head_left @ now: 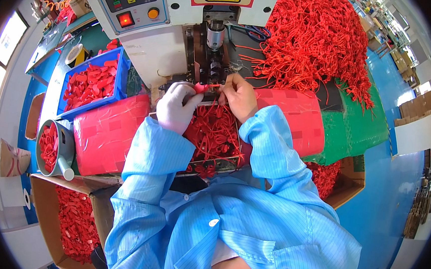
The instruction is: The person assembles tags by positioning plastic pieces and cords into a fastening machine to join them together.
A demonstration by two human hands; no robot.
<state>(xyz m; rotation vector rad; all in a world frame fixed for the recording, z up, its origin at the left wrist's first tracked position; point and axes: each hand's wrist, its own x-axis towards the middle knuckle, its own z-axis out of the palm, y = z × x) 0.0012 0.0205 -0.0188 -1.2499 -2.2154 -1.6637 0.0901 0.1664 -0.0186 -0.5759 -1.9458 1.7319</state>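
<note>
At the press head [215, 36] of a white machine, both my hands meet in front of the tooling. My left hand [175, 109], in a white glove, is closed on a small red plastic piece [199, 88]. Bare and pinched, my right hand [241, 97] grips a thin red cord [215, 86] whose other end meets the plastic piece; whether the two are joined I cannot tell. Below my hands, an open bin holds a tangle of red corded pieces [210, 134].
A blue tray [121, 80] and a grey-green scoop [67, 146] hold red plastic pieces at the left. A large heap of red cords [317, 41] lies at the right, near dark-handled scissors [258, 33]. Cardboard boxes [45, 212] of red pieces stand below. The machine's control panel [132, 3] is lit.
</note>
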